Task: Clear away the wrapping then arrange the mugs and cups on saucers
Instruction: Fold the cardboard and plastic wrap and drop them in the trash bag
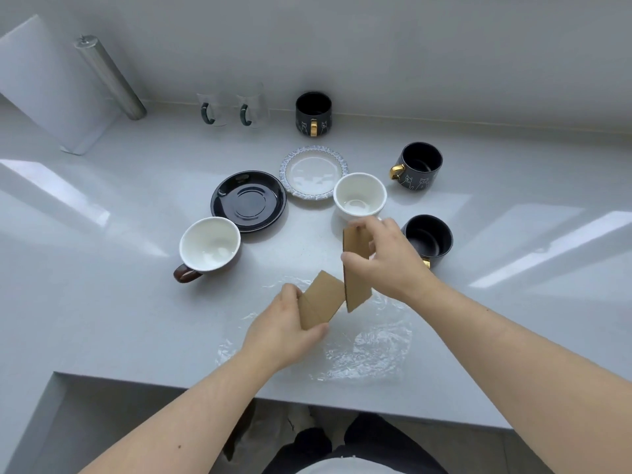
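Observation:
My left hand (287, 323) grips one brown cardboard piece (323, 299) and my right hand (386, 258) grips another cardboard piece (355, 271), both held above a crumpled clear plastic wrap (369, 347) lying on the white counter. A white cup (359, 196) stands just beyond my right hand. A brown-handled cup with a white inside (209, 248) sits left, next to a black saucer (249, 201). A blue-rimmed white saucer (313, 172) lies behind. Three dark mugs with gold handles stand at the back (313, 112), the right (419, 164) and near my right wrist (429, 239).
Two clear glass mugs with green handles (213, 109) (253, 106) stand by the back wall. A metal cylinder (109, 77) and a white board (44, 87) lean at the far left. The counter's front edge (307, 395) runs below my forearms.

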